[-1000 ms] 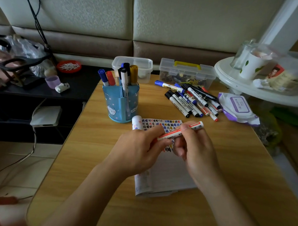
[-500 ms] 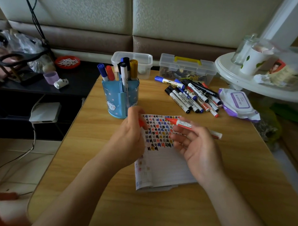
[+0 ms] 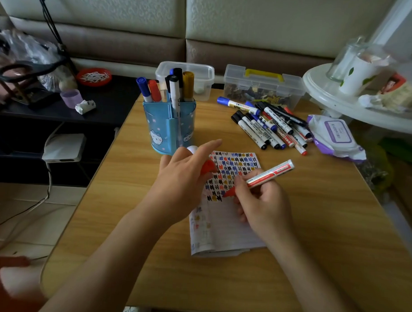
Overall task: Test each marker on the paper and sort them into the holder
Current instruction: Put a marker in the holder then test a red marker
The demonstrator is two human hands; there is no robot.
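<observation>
Over the middle of the paper, the red marker sits in the right hand, whose fingers curl round the barrel in a writing grip. Its bare red tip is down at the end of the lowest row of coloured test marks, though whether it touches the sheet cannot be told. The marker's long axis slants from that tip, low and to the left, up and away to the right, so the butt end points towards the pile of markers not yet sorted. Just left of the tip, the left hand rests over the paper's edge with the red cap tucked under its fingers and the forefinger stretched out. By my reckoning the test stroke is the step in hand, and capping comes after. For that, cap and tip lie close, with the tip aimed towards the cap. The blue holder stands on the table beyond the left hand, already bearing several markers. It is nearer that hand than the one gripping the marker.
</observation>
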